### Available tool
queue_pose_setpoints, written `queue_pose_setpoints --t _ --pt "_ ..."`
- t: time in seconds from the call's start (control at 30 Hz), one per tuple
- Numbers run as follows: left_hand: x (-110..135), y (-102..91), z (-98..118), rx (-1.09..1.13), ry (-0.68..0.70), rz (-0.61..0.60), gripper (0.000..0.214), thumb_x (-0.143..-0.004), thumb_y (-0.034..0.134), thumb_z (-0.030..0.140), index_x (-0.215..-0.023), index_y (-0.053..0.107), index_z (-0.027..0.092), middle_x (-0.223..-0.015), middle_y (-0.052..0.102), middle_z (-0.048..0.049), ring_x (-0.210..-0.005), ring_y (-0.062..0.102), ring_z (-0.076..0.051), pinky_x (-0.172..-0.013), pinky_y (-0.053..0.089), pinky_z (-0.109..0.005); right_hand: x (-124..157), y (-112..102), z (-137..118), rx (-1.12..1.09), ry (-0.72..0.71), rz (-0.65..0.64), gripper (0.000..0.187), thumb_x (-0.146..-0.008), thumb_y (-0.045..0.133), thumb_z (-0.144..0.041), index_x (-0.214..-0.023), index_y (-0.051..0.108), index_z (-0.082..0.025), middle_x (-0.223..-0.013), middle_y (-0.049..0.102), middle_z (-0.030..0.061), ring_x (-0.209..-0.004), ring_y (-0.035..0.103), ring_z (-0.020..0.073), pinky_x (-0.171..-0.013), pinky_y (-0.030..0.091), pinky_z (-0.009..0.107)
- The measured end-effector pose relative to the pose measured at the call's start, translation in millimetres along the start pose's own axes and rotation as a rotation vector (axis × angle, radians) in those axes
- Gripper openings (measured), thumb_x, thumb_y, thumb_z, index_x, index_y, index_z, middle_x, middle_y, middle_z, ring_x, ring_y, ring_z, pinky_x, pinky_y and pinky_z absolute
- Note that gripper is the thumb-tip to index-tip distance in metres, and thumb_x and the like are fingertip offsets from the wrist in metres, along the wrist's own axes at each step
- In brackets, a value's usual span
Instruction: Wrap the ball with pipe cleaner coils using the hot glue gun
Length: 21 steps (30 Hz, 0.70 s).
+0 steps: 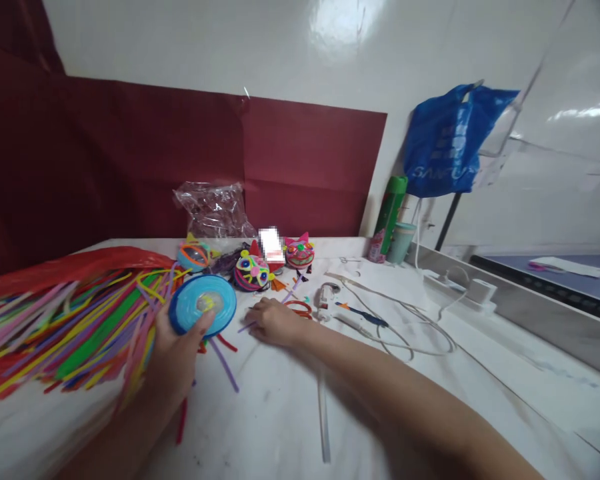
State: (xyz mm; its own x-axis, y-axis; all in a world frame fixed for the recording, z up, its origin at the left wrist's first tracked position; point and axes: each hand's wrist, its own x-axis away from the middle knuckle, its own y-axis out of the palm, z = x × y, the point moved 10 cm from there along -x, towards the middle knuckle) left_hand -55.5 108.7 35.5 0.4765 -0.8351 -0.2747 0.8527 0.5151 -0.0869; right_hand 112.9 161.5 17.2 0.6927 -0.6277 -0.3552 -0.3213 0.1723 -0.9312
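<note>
My left hand (pixel 177 343) grips a round blue disc (pixel 184 308) that looks wound from pipe cleaner, with a pale and yellow centre; the thumb lies across its face. To its right, my right hand (pixel 269 321) rests low over the table, fingers curled down on a thin purple pipe cleaner (pixel 247 327). The fingertips are partly hidden. Just beyond are decorated balls with faces: a pink one (pixel 253 272), a red-pink one (pixel 300 253) and a blue-orange one (pixel 194 256). Orange-red loops (pixel 300 308) lie beside my right wrist.
Many coloured pipe cleaners (pixel 95 327) lie on a red plastic bag (pixel 125 257) at left. A white glue gun (pixel 325 301), its cable (pixel 430 320), a dark-blue-handled tool (pixel 363 313) and a clear stick (pixel 324 420) lie right. A green can (pixel 393 207) and cup (pixel 401 243) stand behind.
</note>
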Motion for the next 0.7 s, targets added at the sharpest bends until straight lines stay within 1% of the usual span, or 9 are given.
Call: queue_pose_setpoints --t 0.07,0.13,0.27,0.33,0.4,0.47,0.53,0.6,0.7 --pt "0.9 4.6 -1.1 -0.023 -0.022 -0.045 0.077 -0.069 0.070 0.046 -0.137 0.043 0.024 -0.109 0.067 -0.0060 -0.089 0.067 -0.023 -0.081 0.055 -0.036 -4.6 -0.2 -6.4 -0.002 -0.042 0.023 0.007 -0.078 0.066 -0.010 -0.080 0.069 -0.017 -0.082 0.071 0.0067 -0.085 0.062 0.0205 -0.082 0.044 0.031" --pt "2.5 8.6 -2.7 -0.007 -0.039 -0.067 0.076 -0.069 0.070 0.044 -0.136 0.043 0.023 -0.112 0.066 -0.0067 -0.099 0.065 -0.024 -0.089 0.052 -0.037 -1.9 -13.9 -3.9 -0.015 -0.047 0.081 0.011 -0.080 0.063 -0.007 -0.076 0.067 -0.016 -0.077 0.070 0.0060 -0.077 0.062 0.0183 -0.077 0.045 0.029" --pt "11.8 28.0 -10.1 0.100 -0.090 -0.215 0.078 -0.065 0.075 0.037 -0.135 0.042 0.025 -0.117 0.065 -0.0075 -0.101 0.065 -0.024 -0.088 0.053 -0.036 25.0 -72.9 2.5 -0.049 0.037 0.305 0.019 -0.093 0.047 -0.010 -0.087 0.064 -0.015 -0.082 0.069 0.0088 -0.077 0.062 0.0184 -0.073 0.046 0.029" --pt "21.1 37.4 -12.1 0.121 -0.106 -0.302 0.080 -0.063 0.077 0.035 -0.134 0.043 0.022 -0.115 0.065 -0.0084 -0.100 0.065 -0.024 -0.087 0.053 -0.035 43.2 -100.4 -8.0 -0.070 0.056 0.391 0.020 -0.097 0.042 -0.014 -0.098 0.062 -0.017 -0.089 0.068 0.0089 -0.082 0.062 0.0182 -0.073 0.047 0.028" --pt "32.4 46.3 -11.5 0.122 -0.106 -0.401 0.082 -0.060 0.078 0.033 -0.133 0.043 0.021 -0.115 0.064 -0.0093 -0.100 0.065 -0.025 -0.088 0.052 -0.036 59.1 -120.2 -30.0 -0.132 0.005 0.464 0.016 -0.097 0.045 -0.018 -0.099 0.061 -0.019 -0.085 0.067 0.0060 -0.077 0.062 0.0164 -0.069 0.047 0.026" --pt "42.8 53.6 -9.9 0.115 -0.097 -0.492 0.085 -0.059 0.079 0.032 -0.134 0.042 0.020 -0.118 0.062 -0.0102 -0.103 0.063 -0.026 -0.089 0.051 -0.036 68.9 -126.6 -57.6 -0.146 -0.096 0.484 0.015 -0.096 0.047 -0.018 -0.095 0.062 -0.018 -0.078 0.064 0.0051 -0.073 0.059 0.0162 -0.066 0.046 0.026" --pt "49.5 57.7 -9.1 0.102 -0.095 -0.550 0.088 -0.059 0.079 0.031 -0.136 0.039 0.020 -0.121 0.060 -0.0114 -0.106 0.061 -0.027 -0.088 0.051 -0.036 73.1 -121.7 -77.6 -0.090 -0.153 0.464 0.016 -0.096 0.048 -0.020 -0.091 0.063 -0.017 -0.075 0.062 0.0057 -0.072 0.057 0.0173 -0.064 0.045 0.026" --pt "52.5 59.6 -9.7 0.079 -0.104 -0.584 0.089 -0.059 0.079 0.032 -0.137 0.037 0.020 -0.123 0.059 -0.0121 -0.107 0.061 -0.028 -0.084 0.053 -0.036 74.1 -112.6 -86.0 -0.023 -0.165 0.431 0.018 -0.096 0.048 -0.021 -0.088 0.064 -0.017 -0.074 0.060 0.0064 -0.071 0.054 0.0183 -0.063 0.044 0.027" --pt "53.5 60.6 -10.1 0.063 -0.108 -0.608 0.093 -0.056 0.081 0.034 -0.137 0.038 0.021 -0.125 0.059 -0.0123 -0.106 0.061 -0.030 -0.080 0.054 -0.036 75.6 -104.2 -82.8 -0.029 -0.149 0.399 0.016 -0.095 0.048 -0.019 -0.088 0.063 -0.018 -0.075 0.059 0.0063 -0.072 0.054 0.0183 -0.064 0.044 0.027"
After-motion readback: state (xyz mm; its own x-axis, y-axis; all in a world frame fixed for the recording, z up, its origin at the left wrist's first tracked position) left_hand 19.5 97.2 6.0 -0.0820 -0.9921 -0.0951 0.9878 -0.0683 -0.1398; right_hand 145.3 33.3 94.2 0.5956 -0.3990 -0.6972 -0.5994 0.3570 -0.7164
